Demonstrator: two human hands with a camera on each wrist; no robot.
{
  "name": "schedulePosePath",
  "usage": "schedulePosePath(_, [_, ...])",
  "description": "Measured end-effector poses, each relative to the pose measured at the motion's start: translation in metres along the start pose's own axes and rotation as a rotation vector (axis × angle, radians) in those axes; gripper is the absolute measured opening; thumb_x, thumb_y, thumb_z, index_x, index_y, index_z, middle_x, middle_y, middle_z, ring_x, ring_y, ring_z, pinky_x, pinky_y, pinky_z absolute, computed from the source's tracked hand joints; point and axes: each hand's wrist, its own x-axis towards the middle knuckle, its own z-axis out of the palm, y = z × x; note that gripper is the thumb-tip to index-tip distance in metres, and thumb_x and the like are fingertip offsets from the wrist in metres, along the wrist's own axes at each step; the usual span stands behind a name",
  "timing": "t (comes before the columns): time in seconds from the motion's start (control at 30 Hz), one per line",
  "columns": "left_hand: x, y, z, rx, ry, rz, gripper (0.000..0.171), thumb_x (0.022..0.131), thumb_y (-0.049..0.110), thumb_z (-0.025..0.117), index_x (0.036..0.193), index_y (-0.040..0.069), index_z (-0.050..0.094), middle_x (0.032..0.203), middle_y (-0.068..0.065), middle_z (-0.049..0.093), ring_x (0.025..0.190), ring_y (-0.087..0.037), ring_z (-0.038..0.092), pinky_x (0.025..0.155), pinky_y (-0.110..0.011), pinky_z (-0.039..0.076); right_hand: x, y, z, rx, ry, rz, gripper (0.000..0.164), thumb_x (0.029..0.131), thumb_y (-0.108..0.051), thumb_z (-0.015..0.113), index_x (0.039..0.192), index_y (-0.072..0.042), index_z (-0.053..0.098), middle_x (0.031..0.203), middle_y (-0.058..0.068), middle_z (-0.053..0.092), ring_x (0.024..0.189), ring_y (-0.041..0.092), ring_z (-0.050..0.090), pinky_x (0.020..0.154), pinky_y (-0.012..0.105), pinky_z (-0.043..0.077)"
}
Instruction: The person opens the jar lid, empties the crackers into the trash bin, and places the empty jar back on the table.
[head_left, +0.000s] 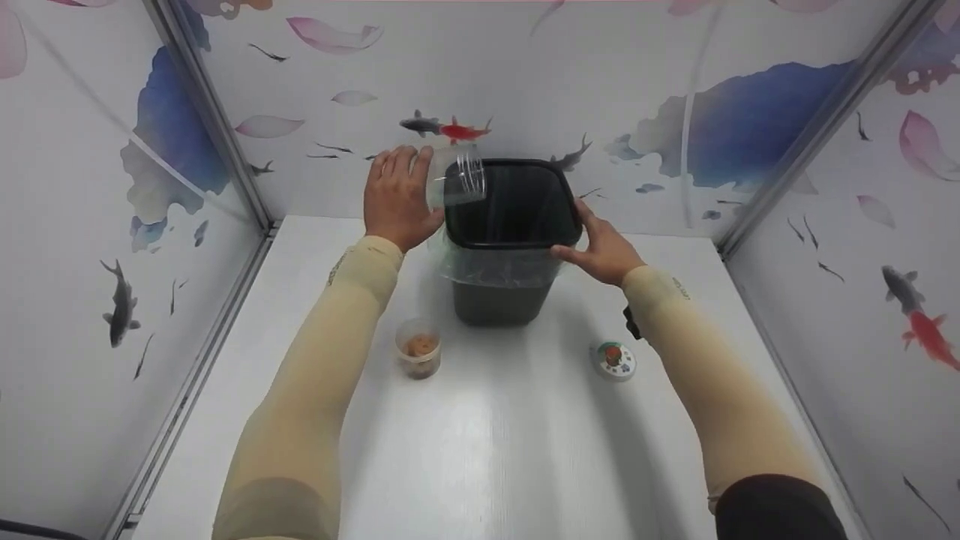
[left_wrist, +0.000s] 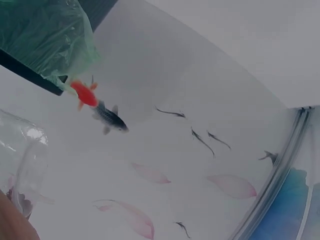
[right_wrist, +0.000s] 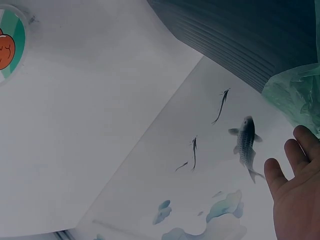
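In the head view my left hand grips a clear plastic cup, tipped on its side at the left rim of a dark trash bin. The left wrist view has only part of the clear cup and a bit of that hand. A thin greenish bag lines the bin and folds over its rim. My right hand rests against the bin's near right corner, thumb toward the front and fingers along the side. Those fingers look fairly straight in the right wrist view, beside the bag.
A small clear tub with orange-brown pieces stands on the white table, near my left forearm. To the right lies a round white lid with a colourful print. Panels with painted fish and petals enclose the table's back and sides.
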Motion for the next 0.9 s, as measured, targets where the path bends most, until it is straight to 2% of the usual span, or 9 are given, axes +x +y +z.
schedulePosePath(0.3, [-0.025,0.011,0.003,-0.270,0.168,-0.182,0.084,0.076,0.056,0.075,0.140,0.009,0.046,0.133,-0.010,0.055,0.124,-0.026,0.049,0.114,-0.038,0.028,0.000,0.001,0.000,0.001,-0.002,-0.005,0.108,0.082,-0.078,0.055,0.161,-0.024,0.005,0.160,0.012,0.028,0.146,0.032,0.027,0.114,0.057,0.024])
schedulePosePath(0.43, [-0.038,0.020,0.002,-0.378,0.197,-0.253,0.088,0.074,0.059,0.077,0.139,0.008,0.045,0.131,-0.009,0.057,0.120,-0.026,0.051,0.110,-0.037,0.033,0.001,0.001,0.000,0.001,-0.008,-0.002,0.108,0.082,-0.078,0.055,0.161,-0.025,0.005,0.161,0.012,0.027,0.146,0.033,0.026,0.114,0.057,0.024])
schedulePosePath(0.5, [-0.046,0.026,0.002,-0.419,0.208,-0.263,0.090,0.073,0.060,0.077,0.139,0.007,0.045,0.127,-0.008,0.058,0.117,-0.026,0.052,0.107,-0.038,0.036,0.002,0.001,0.000,0.001,-0.010,-0.002,0.108,0.082,-0.078,0.056,0.161,-0.025,0.005,0.161,0.011,0.027,0.146,0.032,0.026,0.114,0.057,0.024])
schedulePosePath(0.63, [-0.065,0.040,0.006,-0.479,0.261,-0.213,0.091,0.073,0.063,0.077,0.136,0.005,0.047,0.119,-0.008,0.060,0.110,-0.025,0.055,0.100,-0.039,0.041,0.003,0.002,0.002,0.004,-0.008,-0.007,0.107,0.083,-0.077,0.057,0.161,-0.026,0.005,0.161,0.009,0.026,0.146,0.030,0.025,0.115,0.057,0.024])
schedulePosePath(0.8, [-0.088,0.063,0.016,-0.521,0.331,-0.086,0.092,0.070,0.063,0.079,0.135,0.004,0.049,0.120,-0.009,0.062,0.108,-0.025,0.057,0.095,-0.041,0.043,0.002,0.002,0.001,-0.002,0.000,-0.003,0.108,0.082,-0.077,0.057,0.161,-0.026,0.006,0.162,0.009,0.026,0.146,0.030,0.025,0.115,0.057,0.024])
schedulePosePath(0.9, [-0.102,0.078,0.023,-0.542,0.341,-0.012,0.093,0.068,0.064,0.080,0.134,0.006,0.050,0.118,-0.009,0.062,0.107,-0.024,0.058,0.091,-0.041,0.045,0.001,0.002,0.001,-0.011,-0.003,0.002,0.109,0.082,-0.077,0.057,0.161,-0.025,0.005,0.162,0.011,0.026,0.146,0.032,0.025,0.114,0.057,0.024])
